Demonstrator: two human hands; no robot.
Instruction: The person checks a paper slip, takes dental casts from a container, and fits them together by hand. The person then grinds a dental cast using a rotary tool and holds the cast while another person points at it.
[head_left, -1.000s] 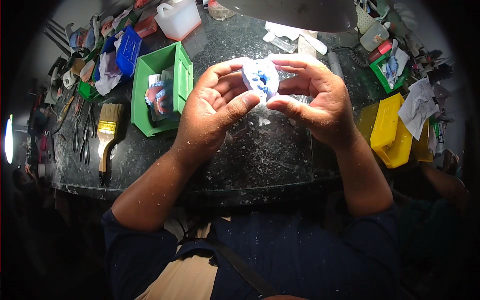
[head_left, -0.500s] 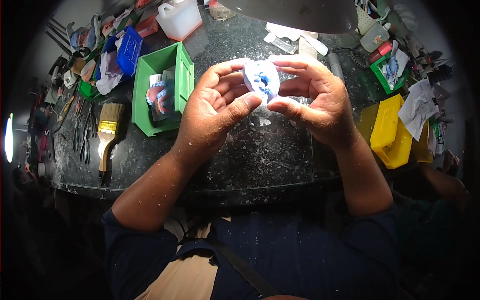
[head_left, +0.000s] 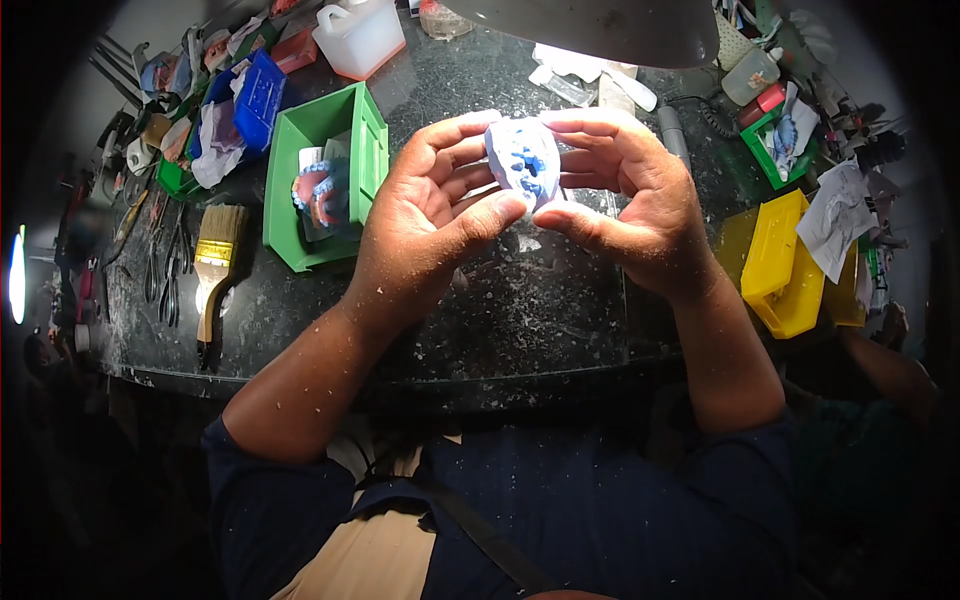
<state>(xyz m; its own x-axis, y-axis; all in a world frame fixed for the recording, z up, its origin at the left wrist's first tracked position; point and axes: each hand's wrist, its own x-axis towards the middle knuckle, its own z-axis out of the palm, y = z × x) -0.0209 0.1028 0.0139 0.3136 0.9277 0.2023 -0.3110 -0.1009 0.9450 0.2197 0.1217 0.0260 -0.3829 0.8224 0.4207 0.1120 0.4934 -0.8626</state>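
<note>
A pale blue-white dental cast [head_left: 522,160] with darker blue patches in its middle is held up above the bench under the lamp. My left hand [head_left: 440,190] grips its left side, with the thumb at the lower edge and the fingers along the top and behind. From the other side, my right hand [head_left: 630,190] pinches it between thumb and fingertips. The bright light washes out part of the cast's surface. To the left of my left hand stands a green bin [head_left: 290,225] holding a pink and blue dental model [head_left: 318,192].
A wide brush [head_left: 217,260] and pliers [head_left: 170,270] lie on the left of the dark bench [head_left: 520,320]. A blue bin [head_left: 262,100] and white jug [head_left: 358,38] stand behind. On the right are yellow bins [head_left: 780,265]. A lamp hood [head_left: 600,28] hangs overhead.
The dental cast has tilted, showing more of its blue-patched face. My left thumb has shifted slightly along the lower edge; both hands keep their hold.
</note>
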